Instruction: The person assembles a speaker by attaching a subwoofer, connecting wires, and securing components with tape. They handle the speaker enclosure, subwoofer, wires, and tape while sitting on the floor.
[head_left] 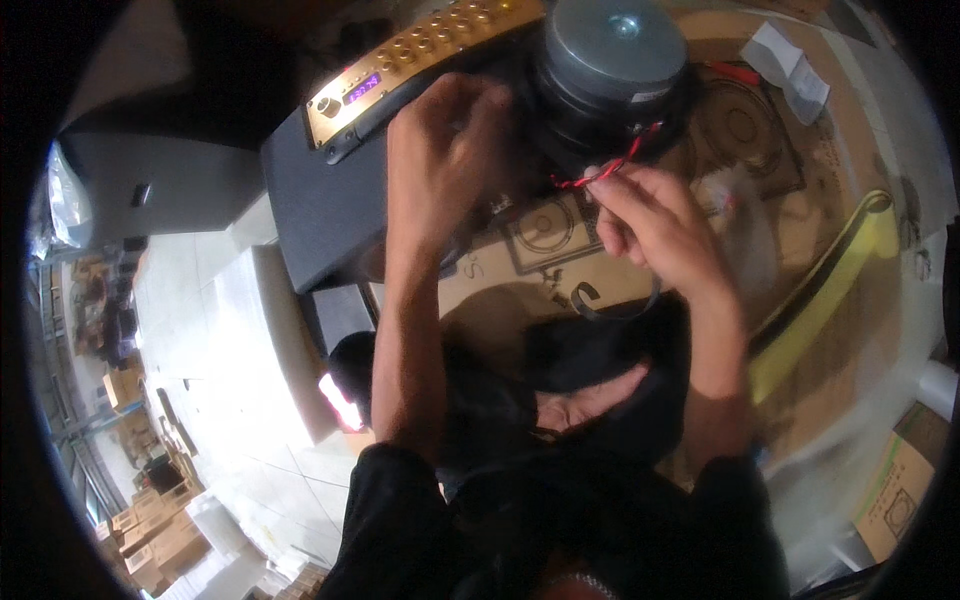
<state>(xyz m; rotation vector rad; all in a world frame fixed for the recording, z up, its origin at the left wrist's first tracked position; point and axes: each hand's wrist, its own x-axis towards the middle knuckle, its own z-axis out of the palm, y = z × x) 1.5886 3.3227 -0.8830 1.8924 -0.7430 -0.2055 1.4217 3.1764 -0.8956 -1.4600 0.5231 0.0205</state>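
A loudspeaker driver (615, 45) with a round grey metal magnet on top stands at the upper middle, its lower part black. From its near side runs a twisted red and black wire (628, 158). My right hand (660, 215) pinches this wire between thumb and forefinger, just below the driver. To the left, my left hand (440, 140) is raised with bent fingers in front of the gold control panel (420, 50). Blur and shadow hide its fingertips, so I cannot tell what they hold. Knobs and a lit display show on the panel, which is set along a dark grey cabinet (325, 200).
Printed cardboard (820, 230) with speaker drawings lies beneath the driver. On it are crumpled white paper (790, 75), a yellow and black strip (830, 290) and a curled dark strip (610, 312). My bare foot (595, 400) rests between my arms. Cardboard boxes (165, 530) stand at lower left.
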